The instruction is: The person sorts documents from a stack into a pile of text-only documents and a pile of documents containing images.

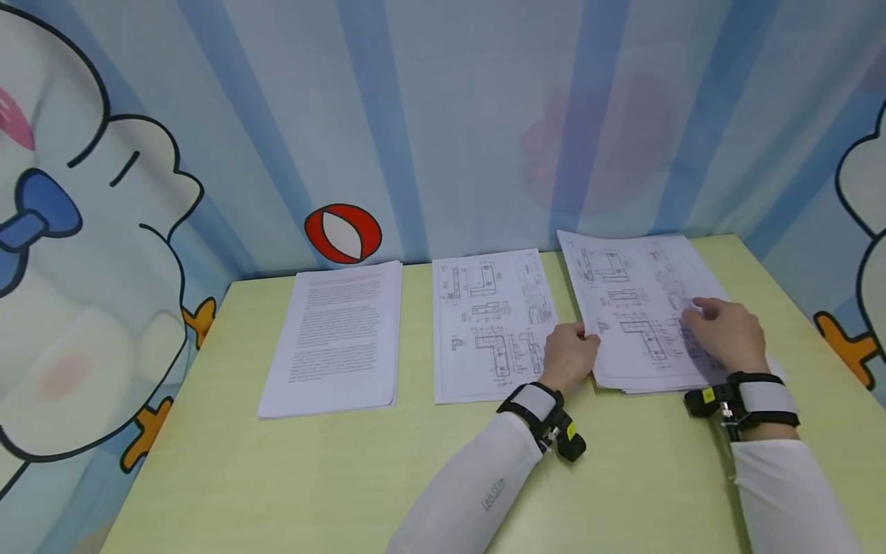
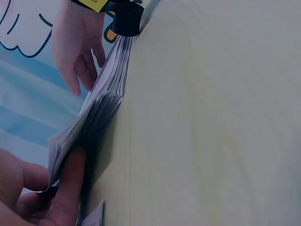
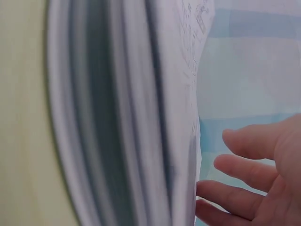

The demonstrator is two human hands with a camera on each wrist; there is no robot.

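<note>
On the right of the table lies a thick stack of printed drawing sheets. My left hand pinches its left edge near the front corner. In the left wrist view the thumb and fingers take hold of the lifted corner of the paper stack. Over the stack's right side is my right hand, its fingers loosely bent and lightly touching the top sheet. The right wrist view shows the sheets' layered edges with gaps between them, beside the relaxed right fingers.
A drawing sheet or thin pile lies mid-table, left of my left hand. Farther left sits a stack of text pages. The pale yellow table meets a striped cartoon curtain at the back.
</note>
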